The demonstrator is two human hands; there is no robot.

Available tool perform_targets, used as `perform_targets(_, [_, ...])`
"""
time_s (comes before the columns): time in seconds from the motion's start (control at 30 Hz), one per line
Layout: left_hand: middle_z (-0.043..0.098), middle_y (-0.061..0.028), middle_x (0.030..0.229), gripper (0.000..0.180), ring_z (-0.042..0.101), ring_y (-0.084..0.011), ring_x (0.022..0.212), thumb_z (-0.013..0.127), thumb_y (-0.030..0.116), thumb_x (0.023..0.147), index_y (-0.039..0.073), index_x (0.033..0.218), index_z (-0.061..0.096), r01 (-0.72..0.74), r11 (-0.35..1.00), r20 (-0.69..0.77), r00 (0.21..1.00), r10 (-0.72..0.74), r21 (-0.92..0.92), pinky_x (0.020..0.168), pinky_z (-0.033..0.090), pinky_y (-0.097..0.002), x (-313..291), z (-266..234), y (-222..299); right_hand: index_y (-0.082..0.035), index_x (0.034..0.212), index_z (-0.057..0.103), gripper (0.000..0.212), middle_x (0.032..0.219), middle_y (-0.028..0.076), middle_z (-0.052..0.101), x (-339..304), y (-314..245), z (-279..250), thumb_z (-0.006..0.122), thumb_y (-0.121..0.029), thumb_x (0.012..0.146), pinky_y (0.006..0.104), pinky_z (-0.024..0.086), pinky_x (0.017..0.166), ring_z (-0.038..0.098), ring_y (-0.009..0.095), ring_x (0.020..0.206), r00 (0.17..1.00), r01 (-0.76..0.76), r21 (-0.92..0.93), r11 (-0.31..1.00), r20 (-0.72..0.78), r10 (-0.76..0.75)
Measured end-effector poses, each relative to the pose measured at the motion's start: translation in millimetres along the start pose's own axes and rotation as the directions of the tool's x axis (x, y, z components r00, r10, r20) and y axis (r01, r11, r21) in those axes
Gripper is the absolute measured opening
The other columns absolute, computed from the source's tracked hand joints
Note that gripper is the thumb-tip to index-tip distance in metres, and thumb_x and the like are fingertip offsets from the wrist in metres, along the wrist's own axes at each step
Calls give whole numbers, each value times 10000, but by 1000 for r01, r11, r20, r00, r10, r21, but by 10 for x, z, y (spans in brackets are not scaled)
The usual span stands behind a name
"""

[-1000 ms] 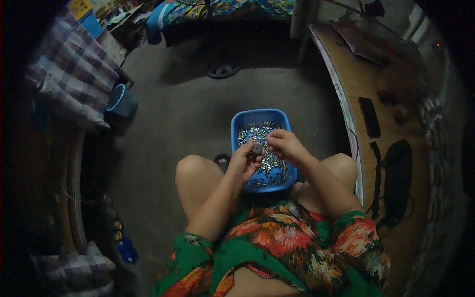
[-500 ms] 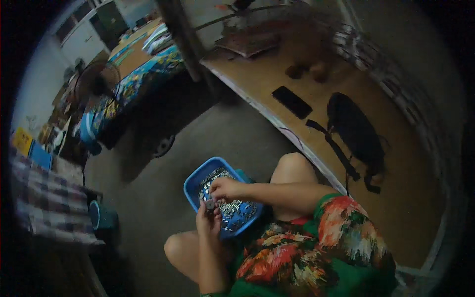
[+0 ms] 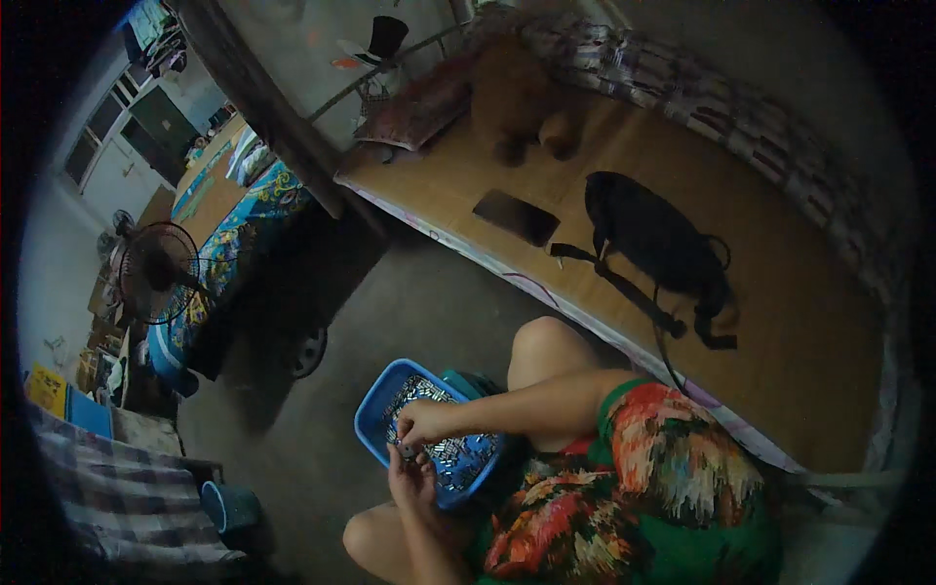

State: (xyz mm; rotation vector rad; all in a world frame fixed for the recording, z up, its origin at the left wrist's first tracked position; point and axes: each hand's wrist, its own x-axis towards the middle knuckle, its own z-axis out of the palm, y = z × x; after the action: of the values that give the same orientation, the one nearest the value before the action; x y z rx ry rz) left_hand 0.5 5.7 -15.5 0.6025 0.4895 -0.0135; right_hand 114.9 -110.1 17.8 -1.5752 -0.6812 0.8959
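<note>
In front of my knees stands a blue plastic basin [image 3: 365,417] holding a great many small shiny metal cylinders [image 3: 454,462]. Above its near left side, my left hand [image 3: 413,480] is closed around a small dark grey block [image 3: 409,452], with the fingers curled under it. My right hand [image 3: 427,421] reaches in from the right, its thumb and fingertips pinched together at the block's upper edge. Whatever lies between those fingertips is too small to make out.
On the right, a bed platform [image 3: 780,322] bears a black bag [image 3: 655,232], a dark flat rectangle [image 3: 516,216] and a brown plush toy [image 3: 509,97]. A fan [image 3: 156,271] stands at far left. A teal bucket [image 3: 228,507] and checked cloth [image 3: 107,478] are at near left.
My head has turned, so the room appears shifted in the view. The right hand's fingertips have come down closer to the block in my left hand.
</note>
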Motion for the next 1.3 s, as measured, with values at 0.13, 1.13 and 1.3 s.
perform_targets(0.13, [524, -8, 727, 300, 444, -88, 588, 451, 358, 860, 86, 971, 515, 4, 1000, 24, 1000, -4, 4, 478, 362, -189, -79, 251, -15, -26, 716, 628, 173, 704, 97, 630, -33, 58, 17, 668, -155, 608, 307, 468, 584, 607, 180, 653, 999, 50, -4, 999, -5, -50])
perform_targets(1.13, [549, -25, 759, 138, 513, -107, 650, 559, 203, 805, 81, 864, 537, -92, 996, 47, 995, 93, -11, 565, 442, -211, -91, 80, -3, -32, 786, 600, 169, 752, 98, 608, -100, -16, 74, 625, -173, 697, 297, 453, 650, 586, 187, 726, 979, 179, -286, 941, -48, -200])
perform_targets(1.3, [557, -17, 726, 161, 532, -113, 621, 551, 232, 814, 81, 867, 533, -84, 994, -38, 996, 81, -74, 538, 454, -214, -116, 129, -26, -18, 790, 587, 134, 747, 60, 589, -144, -101, 87, 625, -123, 716, 258, 449, 628, 556, 125, 705, 991, 131, -68, 989, -21, -133])
